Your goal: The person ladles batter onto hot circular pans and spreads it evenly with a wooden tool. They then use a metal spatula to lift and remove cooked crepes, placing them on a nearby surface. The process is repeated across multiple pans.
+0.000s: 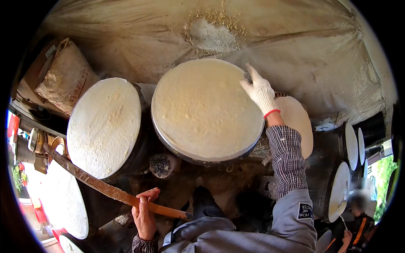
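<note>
A large round griddle covered by a thin, pale yellow sheet of batter (205,110) lies straight in front of me. At its upper right edge is my right hand (258,88), in a white knitted glove with a red cuff; thumb and fingers are spread, and whether the fingertips touch the sheet's rim cannot be told. My bare left hand (145,212) is at the lower left, its fingers around a long, curved wooden stick (107,189) with a batter-smeared far end. The stick slants up to the left, past the lower edge of a second coated griddle (106,126).
A stuffed woven sack (69,76) leans at the upper left. Another coated round (294,123) is behind my right forearm. A charred, short cylinder (163,165) stands below the middle griddle. Several more griddles line both sides; a person (357,221) works at the far lower right.
</note>
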The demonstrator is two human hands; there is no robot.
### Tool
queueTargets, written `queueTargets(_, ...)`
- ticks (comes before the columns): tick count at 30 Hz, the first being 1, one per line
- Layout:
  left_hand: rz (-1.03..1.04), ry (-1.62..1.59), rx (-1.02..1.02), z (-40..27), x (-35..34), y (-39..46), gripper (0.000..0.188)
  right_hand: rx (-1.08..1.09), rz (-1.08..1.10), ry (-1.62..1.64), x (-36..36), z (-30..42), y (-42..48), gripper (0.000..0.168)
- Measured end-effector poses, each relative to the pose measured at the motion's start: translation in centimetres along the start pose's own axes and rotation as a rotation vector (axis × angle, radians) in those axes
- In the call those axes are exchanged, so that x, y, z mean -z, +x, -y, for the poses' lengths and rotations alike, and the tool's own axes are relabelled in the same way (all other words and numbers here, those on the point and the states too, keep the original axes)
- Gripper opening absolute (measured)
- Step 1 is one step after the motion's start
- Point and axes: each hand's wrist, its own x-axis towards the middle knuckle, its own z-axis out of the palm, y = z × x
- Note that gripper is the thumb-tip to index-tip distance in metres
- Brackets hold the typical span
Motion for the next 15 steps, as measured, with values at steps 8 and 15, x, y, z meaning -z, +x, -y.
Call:
queueTargets(8, -0.125, 0.059, 0.066, 0.1, -3.3, 3.4, 0.031, -0.018, 0.174, -0.184, -5.6, -0.6, 12.5, 0.067)
queueTargets(15, -0.117, 0.022, 0.079, 0.1, -4.1, 5.7, 0.032, -0.008, 0.192, -0.194, -3.9, 0.6, 13.2, 0.065)
